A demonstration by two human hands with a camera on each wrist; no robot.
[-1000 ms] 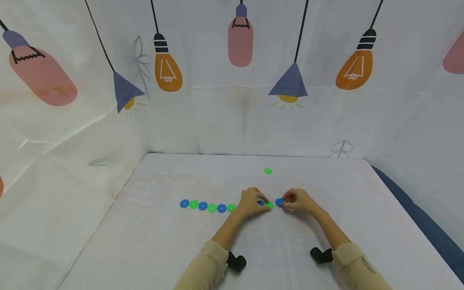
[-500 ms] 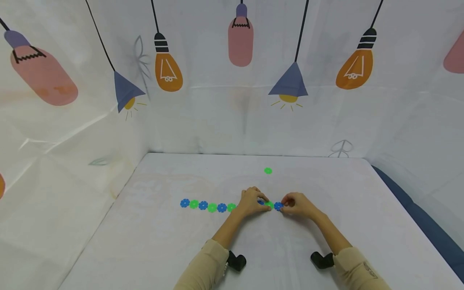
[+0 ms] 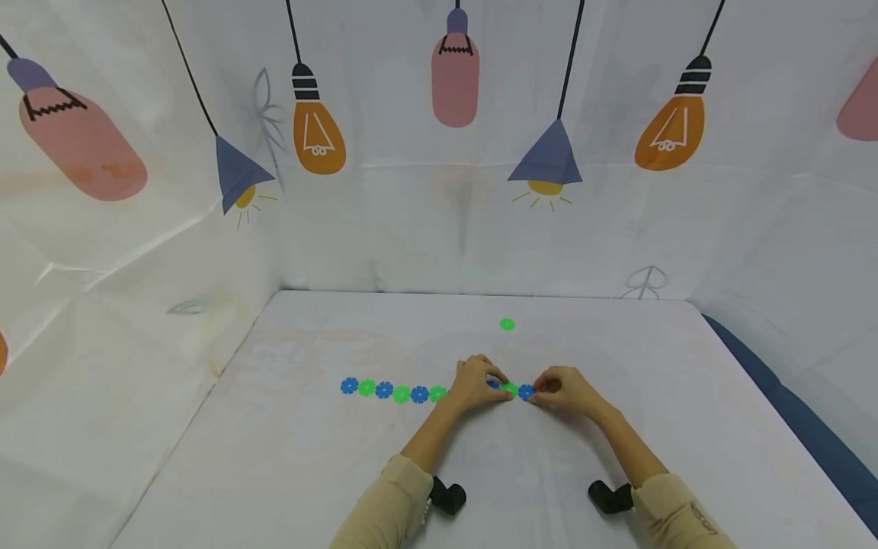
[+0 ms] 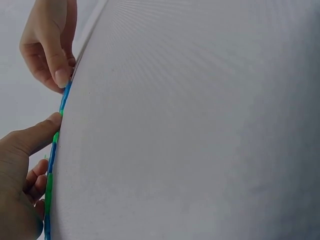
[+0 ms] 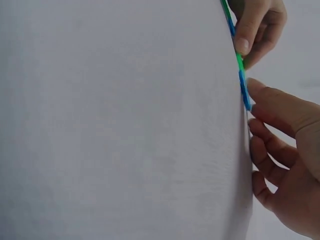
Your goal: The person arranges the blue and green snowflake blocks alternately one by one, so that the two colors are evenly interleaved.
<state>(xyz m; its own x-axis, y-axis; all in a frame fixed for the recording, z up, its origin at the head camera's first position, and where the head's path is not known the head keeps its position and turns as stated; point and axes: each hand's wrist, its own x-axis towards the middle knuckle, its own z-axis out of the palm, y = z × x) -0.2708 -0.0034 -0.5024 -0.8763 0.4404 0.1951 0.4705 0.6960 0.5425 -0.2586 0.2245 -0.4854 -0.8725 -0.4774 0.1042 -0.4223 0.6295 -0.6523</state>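
Flat, notched plastic discs, blue and green by turns, form a row on the white table; a blue disc (image 3: 350,386) marks its left end. My left hand (image 3: 473,383) pinches a green disc (image 3: 510,390) toward the right end and covers part of the row. Against that green disc sits another blue disc (image 3: 526,392), pinched at its right edge by the thumb and fingers of my right hand (image 3: 568,389). Seen edge-on in the right wrist view, the blue disc (image 5: 244,90) meets the green disc (image 5: 240,61); whether they interlock I cannot tell.
A loose green disc (image 3: 507,324) lies farther back on the white table (image 3: 288,473). White sheeting (image 3: 398,221) printed with lamps stands behind the table. Black wrist-worn pieces (image 3: 449,496) show at both sleeves.
My right hand has brought the blue disc left and slightly toward me, up against the green disc. My left hand has stayed in place.
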